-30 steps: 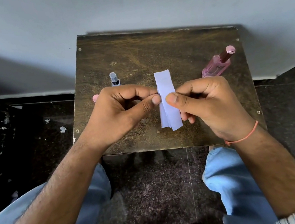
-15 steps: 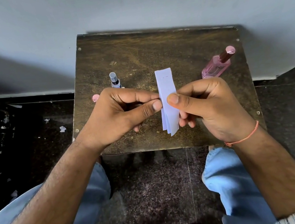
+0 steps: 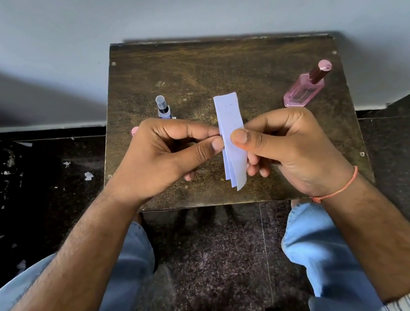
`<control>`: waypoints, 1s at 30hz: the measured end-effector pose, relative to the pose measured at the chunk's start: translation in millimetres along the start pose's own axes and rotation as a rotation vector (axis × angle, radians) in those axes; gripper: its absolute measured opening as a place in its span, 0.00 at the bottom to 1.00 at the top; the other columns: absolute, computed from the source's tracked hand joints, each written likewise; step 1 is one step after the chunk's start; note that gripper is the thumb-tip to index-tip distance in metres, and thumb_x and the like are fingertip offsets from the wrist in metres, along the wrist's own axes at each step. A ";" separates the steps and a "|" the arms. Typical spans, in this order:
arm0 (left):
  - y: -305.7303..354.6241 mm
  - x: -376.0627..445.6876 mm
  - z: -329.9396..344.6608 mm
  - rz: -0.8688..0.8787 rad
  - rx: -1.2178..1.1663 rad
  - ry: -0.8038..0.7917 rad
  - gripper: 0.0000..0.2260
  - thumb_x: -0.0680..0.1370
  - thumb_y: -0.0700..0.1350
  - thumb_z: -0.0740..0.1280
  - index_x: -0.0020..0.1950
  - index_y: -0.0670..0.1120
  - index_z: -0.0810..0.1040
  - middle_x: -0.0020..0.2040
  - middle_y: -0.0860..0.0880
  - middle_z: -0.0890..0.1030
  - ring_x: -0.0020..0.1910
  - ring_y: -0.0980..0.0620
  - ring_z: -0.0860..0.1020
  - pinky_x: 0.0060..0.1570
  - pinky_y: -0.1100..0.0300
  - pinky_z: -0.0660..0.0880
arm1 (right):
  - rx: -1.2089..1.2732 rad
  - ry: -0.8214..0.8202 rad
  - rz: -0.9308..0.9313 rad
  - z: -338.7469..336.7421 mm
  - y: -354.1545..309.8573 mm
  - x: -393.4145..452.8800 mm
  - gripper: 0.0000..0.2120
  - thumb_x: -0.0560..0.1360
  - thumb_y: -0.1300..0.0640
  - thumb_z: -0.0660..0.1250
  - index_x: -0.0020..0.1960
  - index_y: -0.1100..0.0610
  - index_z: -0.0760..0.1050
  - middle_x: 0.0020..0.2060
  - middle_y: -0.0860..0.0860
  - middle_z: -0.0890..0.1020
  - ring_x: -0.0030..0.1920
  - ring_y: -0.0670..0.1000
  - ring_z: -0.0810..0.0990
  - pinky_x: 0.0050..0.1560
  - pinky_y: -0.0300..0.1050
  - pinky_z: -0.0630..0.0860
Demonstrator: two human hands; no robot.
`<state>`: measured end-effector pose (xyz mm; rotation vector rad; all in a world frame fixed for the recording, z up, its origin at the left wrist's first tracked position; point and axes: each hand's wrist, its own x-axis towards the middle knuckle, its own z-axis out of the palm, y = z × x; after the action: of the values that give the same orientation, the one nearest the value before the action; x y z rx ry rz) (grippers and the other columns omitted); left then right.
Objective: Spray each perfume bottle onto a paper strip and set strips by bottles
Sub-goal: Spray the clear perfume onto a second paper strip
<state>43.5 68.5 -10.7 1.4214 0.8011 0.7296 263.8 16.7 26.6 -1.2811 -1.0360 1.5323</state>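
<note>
A small stack of white paper strips (image 3: 230, 121) stands upright above the middle of the dark wooden table (image 3: 224, 65). My left hand (image 3: 171, 155) pinches its left edge between thumb and forefinger. My right hand (image 3: 284, 147) pinches its right edge, thumb on the front. At the bottom the strips fan apart slightly. A small bottle with a clear cap (image 3: 163, 108) stands just beyond my left hand, its lower part hidden. A pink perfume bottle with a dark red neck and pink cap (image 3: 305, 88) sits at the table's right, beyond my right hand.
A small pink thing (image 3: 134, 130) peeks out at the table's left edge behind my left hand. The table stands against a pale wall. Paper scraps (image 3: 88, 175) lie on the dark floor to the left. My knees in blue jeans are below the table's near edge.
The strips have shifted slightly in my fingers and their lower ends have spread a little. Both hands stay in nearly the same place.
</note>
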 end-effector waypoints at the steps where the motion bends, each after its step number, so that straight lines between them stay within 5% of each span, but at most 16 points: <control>1: 0.2 -0.2 -0.4 0.001 -0.002 -0.002 0.07 0.79 0.41 0.75 0.56 0.43 0.89 0.44 0.44 0.90 0.26 0.52 0.74 0.27 0.62 0.74 | -0.001 -0.003 -0.001 0.6 0.1 0.3 0.07 0.72 0.51 0.77 0.38 0.53 0.88 0.28 0.53 0.81 0.26 0.52 0.80 0.24 0.41 0.70; 7: 1.3 -1.2 -5.4 0.008 -0.006 -0.051 0.06 0.80 0.42 0.76 0.56 0.48 0.90 0.40 0.38 0.87 0.26 0.53 0.74 0.28 0.61 0.74 | 0.000 -0.002 0.002 4.2 0.2 1.0 0.07 0.72 0.51 0.76 0.36 0.52 0.88 0.27 0.53 0.81 0.26 0.52 0.80 0.24 0.41 0.70; 14: 6.6 -3.7 -3.1 -0.013 -0.046 -0.098 0.12 0.76 0.38 0.78 0.57 0.49 0.90 0.51 0.53 0.91 0.36 0.54 0.83 0.31 0.66 0.78 | 0.003 -0.010 -0.005 2.6 1.1 1.6 0.07 0.72 0.50 0.76 0.36 0.51 0.88 0.28 0.53 0.82 0.27 0.52 0.81 0.24 0.42 0.70; 18: 6.9 -2.8 -1.8 -0.002 -0.040 -0.075 0.12 0.75 0.39 0.78 0.55 0.52 0.90 0.52 0.52 0.91 0.39 0.46 0.85 0.29 0.64 0.78 | 0.002 -0.016 -0.011 0.9 1.6 1.5 0.08 0.72 0.50 0.76 0.36 0.52 0.88 0.28 0.53 0.82 0.27 0.53 0.81 0.24 0.42 0.70; 21: 4.7 -1.7 -0.6 -0.006 -0.024 -0.050 0.10 0.76 0.37 0.78 0.55 0.46 0.89 0.50 0.50 0.91 0.34 0.51 0.83 0.30 0.65 0.78 | -0.002 -0.025 -0.018 0.4 2.6 1.6 0.07 0.72 0.51 0.76 0.36 0.51 0.88 0.28 0.53 0.82 0.27 0.52 0.81 0.24 0.42 0.70; 23: 1.6 -0.4 -1.4 -0.008 -0.019 -0.045 0.09 0.77 0.38 0.80 0.56 0.44 0.89 0.51 0.47 0.91 0.34 0.45 0.84 0.32 0.55 0.80 | -0.012 -0.032 -0.032 0.6 3.0 1.3 0.07 0.72 0.51 0.76 0.37 0.50 0.88 0.28 0.54 0.82 0.26 0.53 0.80 0.24 0.42 0.71; 26: 0.6 0.5 -2.8 0.018 -0.016 -0.073 0.09 0.76 0.41 0.79 0.56 0.49 0.89 0.54 0.48 0.90 0.37 0.20 0.80 0.34 0.26 0.76 | -0.041 -0.035 -0.053 1.0 3.1 1.1 0.06 0.73 0.52 0.77 0.38 0.51 0.88 0.29 0.55 0.83 0.26 0.54 0.81 0.24 0.42 0.71; 30: 3.9 1.7 -0.8 0.010 -0.031 -0.069 0.12 0.78 0.39 0.78 0.57 0.54 0.89 0.52 0.52 0.91 0.39 0.22 0.81 0.37 0.29 0.78 | -0.092 -0.036 -0.073 0.0 6.5 1.3 0.02 0.75 0.55 0.80 0.44 0.51 0.88 0.30 0.57 0.85 0.26 0.54 0.82 0.24 0.44 0.72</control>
<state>43.8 70.5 -6.9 1.4163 0.7272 0.6940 263.0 16.1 20.0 -1.2687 -1.1759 1.4718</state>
